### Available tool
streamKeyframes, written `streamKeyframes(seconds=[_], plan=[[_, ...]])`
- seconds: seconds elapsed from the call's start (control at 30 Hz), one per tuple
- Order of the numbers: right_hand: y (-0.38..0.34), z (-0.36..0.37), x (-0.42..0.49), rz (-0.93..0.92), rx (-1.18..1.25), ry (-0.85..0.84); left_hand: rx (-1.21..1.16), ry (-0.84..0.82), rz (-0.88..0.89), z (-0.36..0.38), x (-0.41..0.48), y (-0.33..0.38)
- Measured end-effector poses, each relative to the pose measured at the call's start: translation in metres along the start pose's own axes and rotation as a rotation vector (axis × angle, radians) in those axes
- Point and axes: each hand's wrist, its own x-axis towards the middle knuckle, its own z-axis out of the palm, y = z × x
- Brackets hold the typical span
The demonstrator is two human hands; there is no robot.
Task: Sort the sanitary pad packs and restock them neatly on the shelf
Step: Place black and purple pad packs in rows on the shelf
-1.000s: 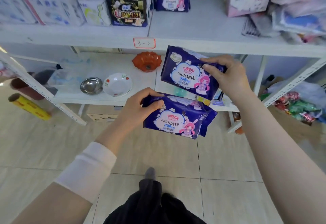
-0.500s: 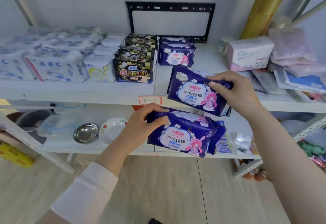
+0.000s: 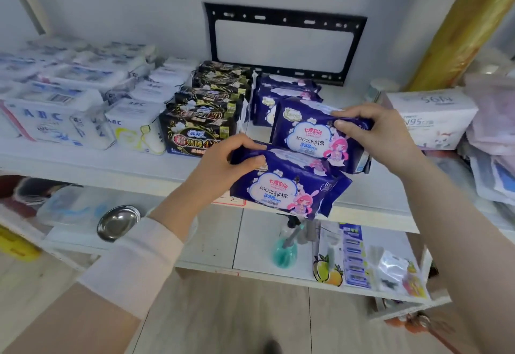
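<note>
Two matching packs are in hand, so the step looks like the restocking itself. Nearest, the left hand (image 3: 220, 169) has its grip curled over the top left corner of the nearer purple pack (image 3: 289, 189), which hangs just over the front edge of the shelf (image 3: 97, 162). Beyond it, the right hand (image 3: 381, 136) grips the top right end of the farther purple pack (image 3: 312, 136), held upright above the shelf with its label facing out. Behind that, toward the back edge, stands the matching purple stack (image 3: 281, 89), just beside the row of black packs (image 3: 200, 128). The next move probably calls for setting the farther pack down in front of that stack, square with the black row, then the nearer one before it.
</note>
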Motion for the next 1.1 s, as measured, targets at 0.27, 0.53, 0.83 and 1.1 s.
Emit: streamKeyframes(seconds=[0.27,0.53,0.83,1.1], plan=[[0.037,0.026,0.068,-0.056,0.045,-0.124,0.024,0.088,0.019,0.012,0.048,-0.030],[0.052,0.056,0.087,-0.043,0.016,-0.181,0.122,0.026,0.086,0.013,0.059,-0.044],[0.061,0.049,0.082,-0.090,-0.124,-0.223,0.497,0.084,0.375,0.013,0.057,-0.052],[0.070,0.052,0.076,-0.100,-0.187,-0.166,0.735,-0.006,0.613,0.035,0.064,-0.048]])
